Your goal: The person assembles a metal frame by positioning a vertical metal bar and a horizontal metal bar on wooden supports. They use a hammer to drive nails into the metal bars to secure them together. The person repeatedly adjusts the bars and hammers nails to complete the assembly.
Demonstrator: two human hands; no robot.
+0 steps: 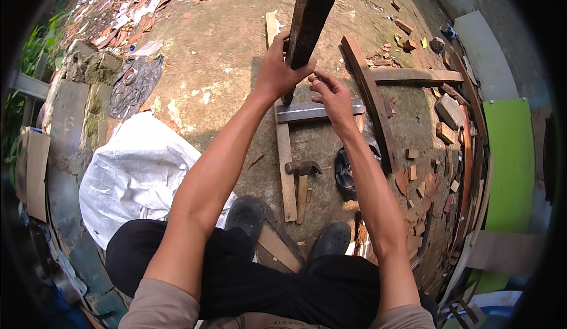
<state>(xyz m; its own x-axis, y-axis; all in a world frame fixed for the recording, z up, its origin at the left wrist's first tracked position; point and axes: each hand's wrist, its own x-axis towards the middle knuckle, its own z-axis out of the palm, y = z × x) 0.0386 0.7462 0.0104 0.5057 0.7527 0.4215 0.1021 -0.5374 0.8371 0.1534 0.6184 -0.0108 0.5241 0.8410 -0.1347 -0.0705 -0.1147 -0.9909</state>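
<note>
My left hand grips a long dark weathered plank that stands tilted, its lower end resting on the ground near a grey cross board. My right hand hovers just right of the plank's lower end, fingers curled and pinched together; I cannot see anything in them. A claw hammer lies on the dirt below my hands, beside a long pale plank running toward my feet.
A white sack lies at the left, with a dark tarp behind it. Loose boards and several wood offcuts crowd the right, next to a green panel. My dark shoes stand on a board.
</note>
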